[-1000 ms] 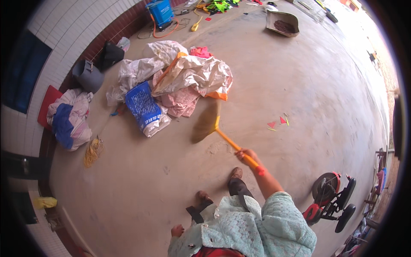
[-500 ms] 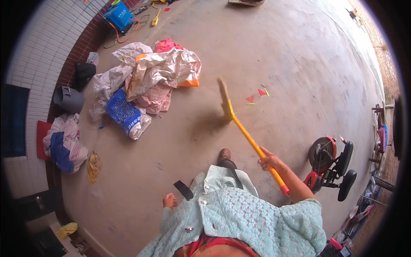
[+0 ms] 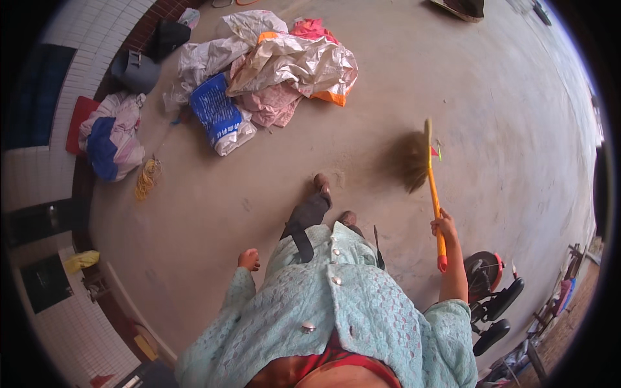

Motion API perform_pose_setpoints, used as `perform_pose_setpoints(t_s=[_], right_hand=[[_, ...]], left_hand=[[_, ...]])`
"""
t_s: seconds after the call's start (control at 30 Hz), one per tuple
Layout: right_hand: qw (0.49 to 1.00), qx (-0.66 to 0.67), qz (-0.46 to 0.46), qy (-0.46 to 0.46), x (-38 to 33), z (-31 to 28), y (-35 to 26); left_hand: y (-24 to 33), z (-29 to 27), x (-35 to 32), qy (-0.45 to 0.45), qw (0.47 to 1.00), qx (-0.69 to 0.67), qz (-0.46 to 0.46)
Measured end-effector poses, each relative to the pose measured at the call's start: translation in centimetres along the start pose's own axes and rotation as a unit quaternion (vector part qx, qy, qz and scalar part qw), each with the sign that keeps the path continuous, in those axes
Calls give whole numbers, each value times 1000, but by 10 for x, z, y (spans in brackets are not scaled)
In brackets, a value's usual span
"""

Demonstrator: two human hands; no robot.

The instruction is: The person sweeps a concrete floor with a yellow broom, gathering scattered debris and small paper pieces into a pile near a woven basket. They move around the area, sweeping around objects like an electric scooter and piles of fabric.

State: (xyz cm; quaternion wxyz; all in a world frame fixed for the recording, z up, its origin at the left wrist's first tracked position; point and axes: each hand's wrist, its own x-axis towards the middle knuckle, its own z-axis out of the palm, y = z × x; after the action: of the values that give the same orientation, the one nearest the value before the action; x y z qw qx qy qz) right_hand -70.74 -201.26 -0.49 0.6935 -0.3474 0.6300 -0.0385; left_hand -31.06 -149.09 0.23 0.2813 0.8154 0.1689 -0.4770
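My right hand (image 3: 444,225) is closed round the yellow handle of a broom (image 3: 434,194), a little above its red end cap. The broom's brown bristles (image 3: 409,160) reach out to the left over the concrete floor and look smeared by motion. Just beside the broom's neck lie a small red scrap (image 3: 435,152) and a thin green strip (image 3: 440,153), partly hidden by the broom. My left hand (image 3: 249,260) hangs beside my body with its fingers curled, and nothing shows in it.
A heap of silvery sacks (image 3: 291,61) lies ahead left, with a blue-and-white sack (image 3: 217,113) at its near side. Against the left wall are a grey bucket (image 3: 137,71), a cloth bundle (image 3: 116,139) and yellow cord (image 3: 149,179). A small black-and-red wheeled bike (image 3: 488,284) stands close right.
The broom has swung to the right, its head now by the red and green scraps. My body has moved forward and turned. The right hand keeps its hold; the left remains free.
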Motion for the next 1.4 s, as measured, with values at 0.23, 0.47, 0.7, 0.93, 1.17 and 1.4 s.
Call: perform_pose_setpoints(t_s=[0.23,0.47,0.7,0.93,1.17,1.4], right_hand=[[998,-16,-29,44,-24,43,-94],[976,182,51,-109,-87,108,-144],[929,255,150,-221,0,159,-148],[933,246,195,-179,84,77,-197],[945,278,142,-96,128,-40,-274],[977,177,37,-114,89,-31,-354]], left_hand=[[74,50,76,-52,998,-17,-6],[205,109,124,-137,985,-16,103],[310,118,124,-126,984,25,126],[334,115,89,-3,995,1,96],[316,170,56,-46,996,-67,-28],[364,210,25,-11,999,-13,28]])
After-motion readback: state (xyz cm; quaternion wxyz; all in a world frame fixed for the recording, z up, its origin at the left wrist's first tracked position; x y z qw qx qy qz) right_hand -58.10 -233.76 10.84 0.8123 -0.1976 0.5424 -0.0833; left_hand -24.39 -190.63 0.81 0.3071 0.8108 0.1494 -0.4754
